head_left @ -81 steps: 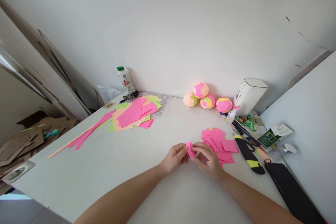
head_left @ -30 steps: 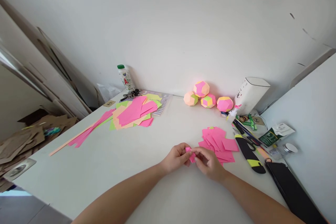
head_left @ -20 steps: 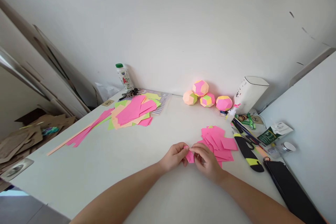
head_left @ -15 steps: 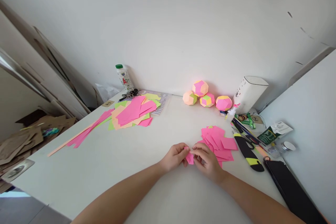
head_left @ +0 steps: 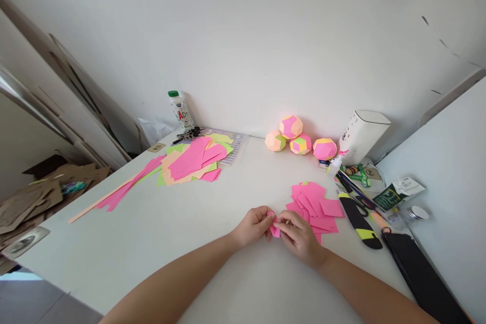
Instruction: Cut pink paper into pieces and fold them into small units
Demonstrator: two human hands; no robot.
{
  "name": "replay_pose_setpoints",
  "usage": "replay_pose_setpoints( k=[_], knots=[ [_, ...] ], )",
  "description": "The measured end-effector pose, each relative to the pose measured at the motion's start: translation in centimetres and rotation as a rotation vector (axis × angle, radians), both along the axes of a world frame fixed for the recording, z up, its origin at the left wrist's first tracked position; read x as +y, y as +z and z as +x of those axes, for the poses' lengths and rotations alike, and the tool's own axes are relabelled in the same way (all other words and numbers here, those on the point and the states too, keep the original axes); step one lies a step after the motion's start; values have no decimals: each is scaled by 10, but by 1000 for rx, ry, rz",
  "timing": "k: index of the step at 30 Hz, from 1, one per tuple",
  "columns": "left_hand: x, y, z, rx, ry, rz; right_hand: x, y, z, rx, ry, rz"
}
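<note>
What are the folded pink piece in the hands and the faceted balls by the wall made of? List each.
The folded pink piece: thin matte paper, by its look; it holds sharp creases. The faceted balls: probably the same coloured paper, flat matte facets with crisp edges; card is possible.

matt pink paper piece [head_left: 275, 230], smooth white table [head_left: 159, 243]
</note>
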State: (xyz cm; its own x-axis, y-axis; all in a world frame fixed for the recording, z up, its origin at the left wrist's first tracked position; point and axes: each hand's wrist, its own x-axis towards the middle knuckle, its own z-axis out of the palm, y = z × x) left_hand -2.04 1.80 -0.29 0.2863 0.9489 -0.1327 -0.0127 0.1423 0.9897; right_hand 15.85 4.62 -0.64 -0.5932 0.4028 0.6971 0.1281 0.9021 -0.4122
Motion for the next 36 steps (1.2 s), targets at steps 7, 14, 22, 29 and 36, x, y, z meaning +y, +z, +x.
replay_pose_setpoints(
  k=[7,14,22,29,36],
  knots=[
    [-1,-1,-1,12,-18,23,-1,1,0,-24,11,47],
    [-1,2,0,4,-21,30,-2,4,-1,-35,35,67],
    [0,0,-1,14,-16,38,-2,7,-1,-75,41,64],
    [-1,3,0,13,-4,15,-3,9,-1,-60,22,75],
    [0,1,-1,-97,-15,-19,-2,6,0,-40,2,76]
  ],
)
